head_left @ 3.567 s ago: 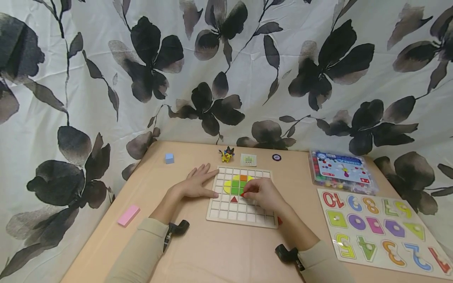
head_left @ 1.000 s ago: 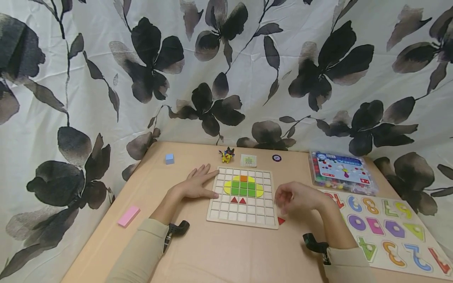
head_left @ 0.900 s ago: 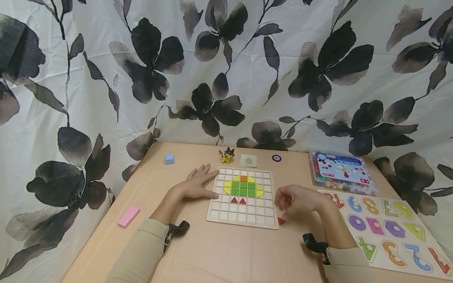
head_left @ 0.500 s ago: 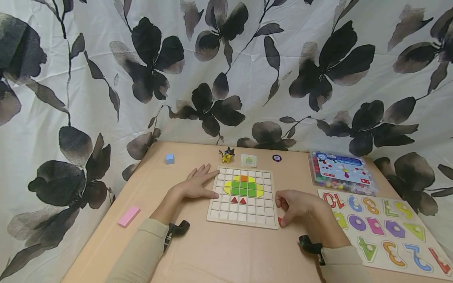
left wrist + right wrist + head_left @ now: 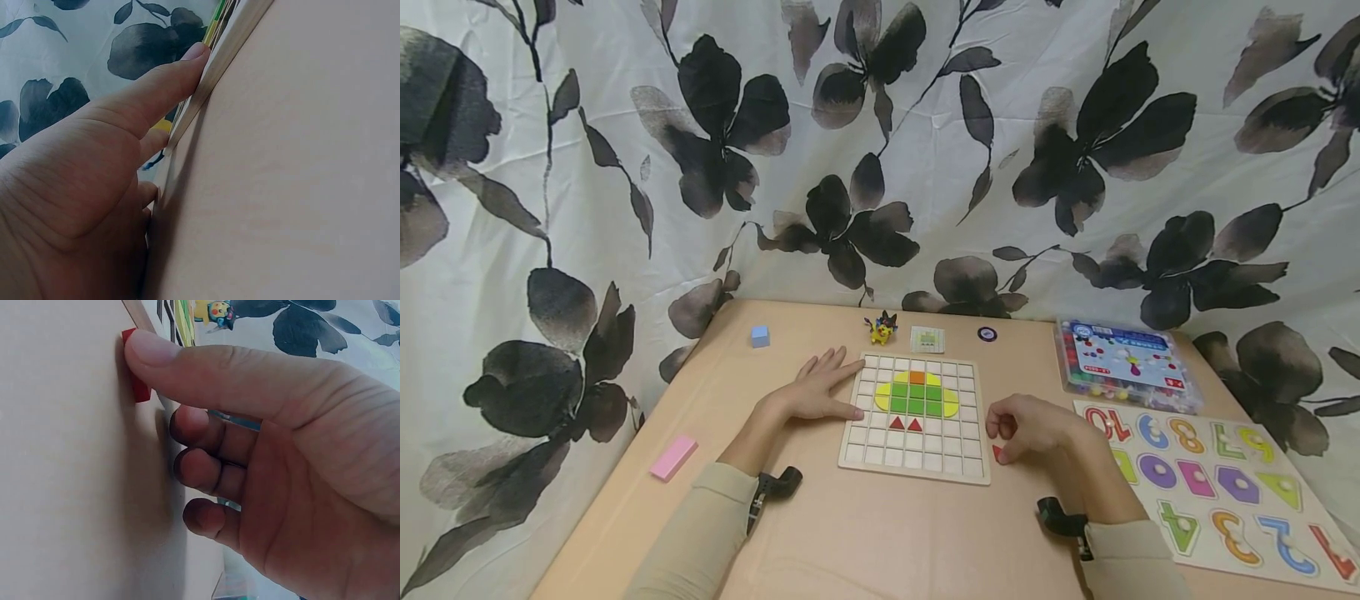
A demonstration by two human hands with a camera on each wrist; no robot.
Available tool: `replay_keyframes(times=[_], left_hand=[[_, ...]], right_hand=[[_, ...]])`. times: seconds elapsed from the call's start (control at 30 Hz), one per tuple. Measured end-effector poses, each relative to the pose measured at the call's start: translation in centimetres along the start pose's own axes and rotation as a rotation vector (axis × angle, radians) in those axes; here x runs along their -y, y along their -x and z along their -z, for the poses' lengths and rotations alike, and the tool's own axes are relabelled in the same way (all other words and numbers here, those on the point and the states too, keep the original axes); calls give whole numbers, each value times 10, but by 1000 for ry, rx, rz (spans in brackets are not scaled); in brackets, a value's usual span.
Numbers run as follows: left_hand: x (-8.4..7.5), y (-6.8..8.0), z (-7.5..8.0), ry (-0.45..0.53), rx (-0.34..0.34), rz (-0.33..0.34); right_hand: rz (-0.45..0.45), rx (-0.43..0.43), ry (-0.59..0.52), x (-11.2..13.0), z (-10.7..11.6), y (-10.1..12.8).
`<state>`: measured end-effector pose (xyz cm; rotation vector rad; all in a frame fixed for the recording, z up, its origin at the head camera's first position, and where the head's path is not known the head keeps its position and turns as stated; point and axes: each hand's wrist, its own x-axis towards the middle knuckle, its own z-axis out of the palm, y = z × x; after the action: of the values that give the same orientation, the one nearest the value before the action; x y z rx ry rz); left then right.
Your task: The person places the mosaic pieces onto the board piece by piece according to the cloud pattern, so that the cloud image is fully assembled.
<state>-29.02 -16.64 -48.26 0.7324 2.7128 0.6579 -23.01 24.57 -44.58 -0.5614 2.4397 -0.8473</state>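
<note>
On a tan surface [image 5: 880, 533] backed by a flower-print curtain [image 5: 625, 150], a person works at a wooden grid board [image 5: 914, 450] with both hands. At the board's right edge, near its lower right corner, lies a small red triangle piece [image 5: 997, 452], flat on the surface and just outside the frame. The right hand [image 5: 1033, 427] is on it: the right wrist view shows the thumb tip pressed over the red piece [image 5: 137, 384], with the other fingers curled beside it, so the hand is pinching the piece against the surface. Whether a second finger touches it cannot be told.

Across the board, the left hand [image 5: 817, 392] rests flat on the surface with fingers straight and spread, grasping nothing; its thumb lies along the board's left edge, as the left wrist view shows [image 5: 156, 94].

Inside the grid sits a pattern of green, yellow and orange tiles [image 5: 916, 395], with 2 red triangles [image 5: 905, 424] in the row below it.

Beyond the board stand a small yellow figure [image 5: 881, 327], a light card [image 5: 927, 339], a dark round token [image 5: 987, 334] and a blue cube [image 5: 760, 336]. A pink block [image 5: 673, 457] lies at the left, well apart from the hands. At the right are a clear box of beads [image 5: 1122, 365] and a number-and-shape puzzle [image 5: 1217, 492].
</note>
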Motion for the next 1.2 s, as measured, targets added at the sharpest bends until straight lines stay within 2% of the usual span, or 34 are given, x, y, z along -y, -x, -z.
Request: replay_keyframes(times=[0.37,0.87,1.2], left_hand=[[0,1,0,6,-9,-2],[1,2,0,-3,-4,-3],[0,2,1,13,-12,-13]], right_hand=[[9,19,-57,1,0,-1],[136,13,-128,-10,2,-5],[161,-73,-193,-9,5,-1]])
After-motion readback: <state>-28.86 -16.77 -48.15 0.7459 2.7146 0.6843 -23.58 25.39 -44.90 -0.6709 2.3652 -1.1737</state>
